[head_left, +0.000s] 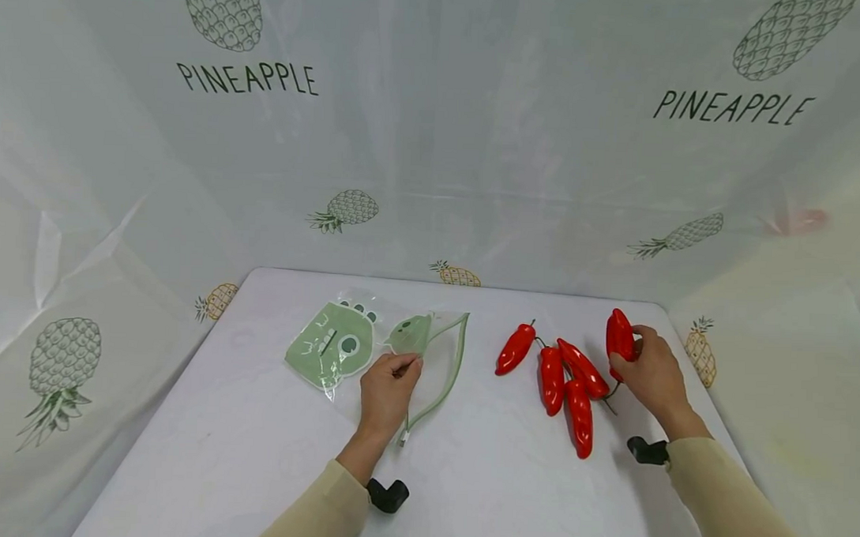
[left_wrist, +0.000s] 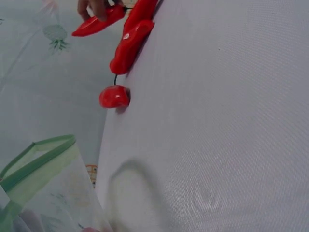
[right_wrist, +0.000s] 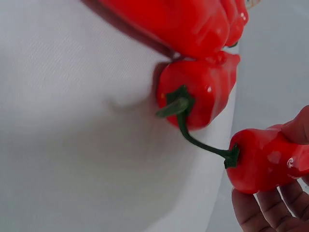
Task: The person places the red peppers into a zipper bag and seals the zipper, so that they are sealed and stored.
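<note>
**Right hand lifts one pepper, left pins the bag**

Right hand [head_left: 652,371] w/ fingers curled round a glossy red plastic chilli pepper [head_left: 620,336], holding it up at the far right end of the bunch; its green stem [right_wrist: 203,145] joins it to the next pepper. Four other red peppers [head_left: 564,380] lie on the white table [head_left: 253,452], just left of that hand. Left hand [head_left: 386,393] pinches the edge of a clear plastic bag w/ green trim [head_left: 434,355], flat on the table, well apart from the peppers. A pale green cartoon-face pouch [head_left: 331,348] lies just left of the bag.
</note>
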The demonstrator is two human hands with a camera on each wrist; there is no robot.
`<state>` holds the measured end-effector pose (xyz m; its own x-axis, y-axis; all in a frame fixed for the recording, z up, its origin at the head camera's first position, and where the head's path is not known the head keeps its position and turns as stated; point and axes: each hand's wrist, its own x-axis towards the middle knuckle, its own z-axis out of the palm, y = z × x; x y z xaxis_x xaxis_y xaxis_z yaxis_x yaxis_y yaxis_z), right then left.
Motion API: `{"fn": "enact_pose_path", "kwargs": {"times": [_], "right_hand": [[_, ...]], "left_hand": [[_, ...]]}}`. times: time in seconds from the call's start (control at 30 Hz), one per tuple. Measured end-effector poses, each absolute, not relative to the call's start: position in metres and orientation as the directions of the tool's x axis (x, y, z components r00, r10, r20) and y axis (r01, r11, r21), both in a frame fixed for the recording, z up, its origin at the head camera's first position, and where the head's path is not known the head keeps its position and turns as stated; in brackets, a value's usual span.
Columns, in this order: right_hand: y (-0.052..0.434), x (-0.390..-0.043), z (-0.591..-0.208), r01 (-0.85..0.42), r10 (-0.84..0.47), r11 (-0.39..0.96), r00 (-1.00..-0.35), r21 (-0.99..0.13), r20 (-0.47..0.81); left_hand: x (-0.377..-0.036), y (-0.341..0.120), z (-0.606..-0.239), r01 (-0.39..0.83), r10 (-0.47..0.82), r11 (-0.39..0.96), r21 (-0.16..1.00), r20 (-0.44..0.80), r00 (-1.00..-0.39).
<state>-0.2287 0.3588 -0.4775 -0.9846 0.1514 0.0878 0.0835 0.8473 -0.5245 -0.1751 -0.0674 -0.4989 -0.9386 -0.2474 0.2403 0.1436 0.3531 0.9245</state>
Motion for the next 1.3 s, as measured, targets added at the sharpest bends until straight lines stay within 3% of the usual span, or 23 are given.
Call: {"fn": "enact_pose_path", "kwargs": {"times": [0.2, 0.63, 1.3], "right_hand": [[0.35, -0.226, -0.471, 0.102, 0.177, 0.817, -0.981, -0.568, 0.078], [0.326, -0.221, -0.464, -0.008, 0.148, 0.828, -0.961, -0.561, 0.233], [0.274, -0.207, -0.45, -0.031, 0.093, 0.718, -0.986, -0.695, 0.14]], "left_hand": [[-0.174, -0.066, -0.498, 0.157, -0.252, 0.35, 0.923, 0.254, -0.934], [-0.173, -0.066, -0.494, 0.155, -0.25, 0.343, 0.927, 0.249, -0.936], [-0.176, -0.069, -0.494, 0.172, -0.248, 0.387, 0.906, 0.282, -0.927]]}}
